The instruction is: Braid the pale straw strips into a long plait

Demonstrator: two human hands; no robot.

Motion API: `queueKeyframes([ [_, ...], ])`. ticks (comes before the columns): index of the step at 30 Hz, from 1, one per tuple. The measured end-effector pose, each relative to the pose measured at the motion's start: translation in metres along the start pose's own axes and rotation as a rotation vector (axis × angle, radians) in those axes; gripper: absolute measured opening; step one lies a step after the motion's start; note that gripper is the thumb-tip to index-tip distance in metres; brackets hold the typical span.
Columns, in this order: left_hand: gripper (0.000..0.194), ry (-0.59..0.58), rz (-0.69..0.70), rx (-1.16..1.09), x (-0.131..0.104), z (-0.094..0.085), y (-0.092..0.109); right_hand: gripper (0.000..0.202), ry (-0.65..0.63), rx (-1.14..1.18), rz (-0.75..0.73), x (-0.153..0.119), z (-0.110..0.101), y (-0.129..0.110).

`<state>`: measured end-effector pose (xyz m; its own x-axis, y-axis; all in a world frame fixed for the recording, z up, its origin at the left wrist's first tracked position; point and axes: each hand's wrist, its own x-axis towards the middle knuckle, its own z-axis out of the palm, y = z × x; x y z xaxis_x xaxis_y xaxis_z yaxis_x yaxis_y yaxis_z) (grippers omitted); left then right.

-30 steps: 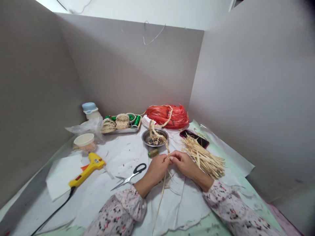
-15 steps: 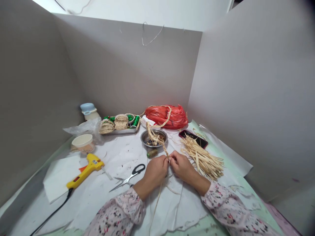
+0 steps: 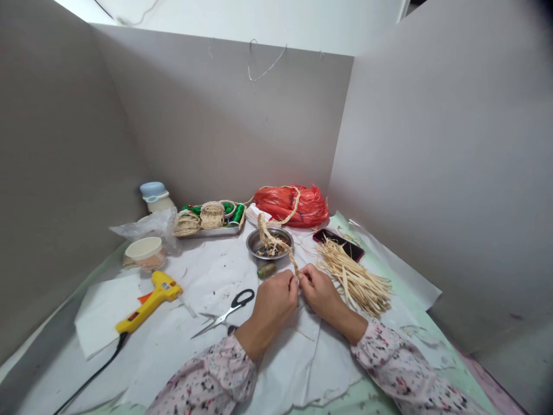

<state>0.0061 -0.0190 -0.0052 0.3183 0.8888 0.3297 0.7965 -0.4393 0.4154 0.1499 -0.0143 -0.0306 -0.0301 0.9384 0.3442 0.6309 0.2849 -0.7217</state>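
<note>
The left hand (image 3: pixel 275 298) and right hand (image 3: pixel 321 293) pinched the straw braid (image 3: pixel 294 263) between their fingertips at its near end, where a slackened grip might have let it unravel.

Head-worn camera looks forward and down; both hands (image 3: pixel 275 297) (image 3: pixel 320 292) are near.

Off to the left I see a glue gun (image 3: pixel 149 301), its black cord (image 3: pixel 90 380) trailing, by a white sheet (image 3: pixel 97 323). Scissors (image 3: pixel 222 318) lie open to its right. Beyond the gun I have a cup (image 3: pixel 144 248), a clear bag (image 3: pixel 163 225) and a blue-capped bottle (image 3: pixel 154 192). Farther right I make out a tray (image 3: pixel 216 232) holding a green spool (image 3: pixel 238 214), a red bag (image 3: pixel 273 202), a steel bowl (image 3: pixel 253 251) with a bobbin (image 3: pixel 266 270) before it, and a phone (image 3: pixel 354 250).
</note>
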Motion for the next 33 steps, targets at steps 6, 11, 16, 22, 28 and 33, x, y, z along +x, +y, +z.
queueKeyframes([
  [6,0.026,-0.008,0.074,0.082,-0.006,0.0,0.008,0.015,0.06,0.106,0.052,0.001,0.001,0.001],
  [11,0.028,-0.065,0.099,0.163,-0.007,-0.002,0.012,0.017,0.091,0.191,0.104,0.002,0.002,0.002],
  [16,0.03,-0.1,0.1,0.199,-0.008,-0.003,0.013,0.02,0.103,0.321,0.124,0.001,0.002,0.0],
  [22,0.033,-0.144,0.073,0.193,-0.007,-0.005,0.016,0.019,0.109,0.532,0.214,0.0,0.001,-0.01],
  [28,0.036,-0.162,0.074,0.172,-0.007,-0.004,0.015,0.021,-0.003,0.786,0.307,0.003,-0.001,-0.015],
  [33,0.034,-0.173,0.06,0.194,-0.008,-0.003,0.016,0.015,0.022,0.895,0.296,0.005,-0.001,-0.008],
])
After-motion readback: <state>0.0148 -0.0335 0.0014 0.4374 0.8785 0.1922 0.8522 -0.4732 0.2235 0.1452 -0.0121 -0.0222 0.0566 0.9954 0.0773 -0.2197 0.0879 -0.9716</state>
